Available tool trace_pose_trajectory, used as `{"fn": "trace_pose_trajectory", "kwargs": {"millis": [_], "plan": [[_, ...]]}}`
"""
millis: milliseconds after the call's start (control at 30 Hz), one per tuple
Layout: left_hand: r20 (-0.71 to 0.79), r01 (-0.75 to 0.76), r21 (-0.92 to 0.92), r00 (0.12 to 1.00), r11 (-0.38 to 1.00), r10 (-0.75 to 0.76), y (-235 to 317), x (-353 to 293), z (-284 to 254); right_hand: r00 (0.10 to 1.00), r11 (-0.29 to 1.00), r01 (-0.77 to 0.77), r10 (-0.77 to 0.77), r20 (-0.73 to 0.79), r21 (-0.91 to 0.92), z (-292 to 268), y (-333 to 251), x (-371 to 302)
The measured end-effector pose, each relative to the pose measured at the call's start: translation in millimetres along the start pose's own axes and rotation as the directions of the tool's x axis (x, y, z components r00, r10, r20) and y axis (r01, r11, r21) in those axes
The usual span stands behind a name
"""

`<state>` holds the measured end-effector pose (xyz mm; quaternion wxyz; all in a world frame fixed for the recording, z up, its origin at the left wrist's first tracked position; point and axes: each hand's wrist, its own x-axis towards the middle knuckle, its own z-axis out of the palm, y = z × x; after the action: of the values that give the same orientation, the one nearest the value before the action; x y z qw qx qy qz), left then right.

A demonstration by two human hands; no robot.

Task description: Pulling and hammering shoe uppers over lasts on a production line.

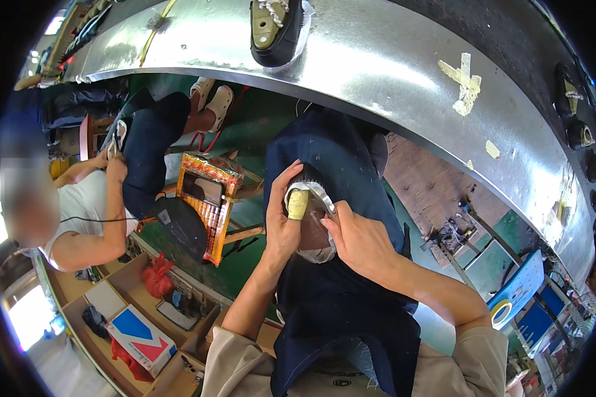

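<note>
Over my lap, a dark shoe upper (316,237) faces up with its brown sole side and a pale, ragged edge showing. My left hand (281,221) is wrapped round its left side, and yellow tape (298,204) covers the thumb, which presses on the rim. In my closed right hand (364,241) is a slim, curved metal tool (322,198), its far end against the upper's edge near the top. Its exact kind is hard to make out. Dark blue cloth (331,152) covers my legs under the shoe.
A metal bench (371,59) curves across the front, bearing a black shoe on a green last (271,33). More shoes (579,132) sit far right. At left are a seated person (93,192), a wooden stool (208,205) and compartmented boxes (139,291). A blue stool (520,288) stands right.
</note>
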<state>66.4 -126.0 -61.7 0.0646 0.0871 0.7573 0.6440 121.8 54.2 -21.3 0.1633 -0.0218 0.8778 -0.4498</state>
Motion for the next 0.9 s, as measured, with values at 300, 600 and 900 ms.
{"fn": "trace_pose_trajectory", "kwargs": {"millis": [300,600,900], "plan": [[0.136,0.142,0.067,0.979,0.988,-0.15,-4.3,19.2,0.2,0.999,1.0,0.014,-0.014,0.046,-0.008,-32.1,-10.1,-14.6],[0.119,0.136,0.003,0.984,0.991,-0.136,-13.8,15.5,10.6,0.975,0.991,0.08,-0.101,-0.196,-0.111,-12.7,-3.3,21.9],[-0.098,0.299,0.26,0.954,0.918,-0.282,7.3,-15.0,-5.2,0.974,0.993,-0.119,0.112,0.199,0.026,-42.3,4.0,37.8]]}}
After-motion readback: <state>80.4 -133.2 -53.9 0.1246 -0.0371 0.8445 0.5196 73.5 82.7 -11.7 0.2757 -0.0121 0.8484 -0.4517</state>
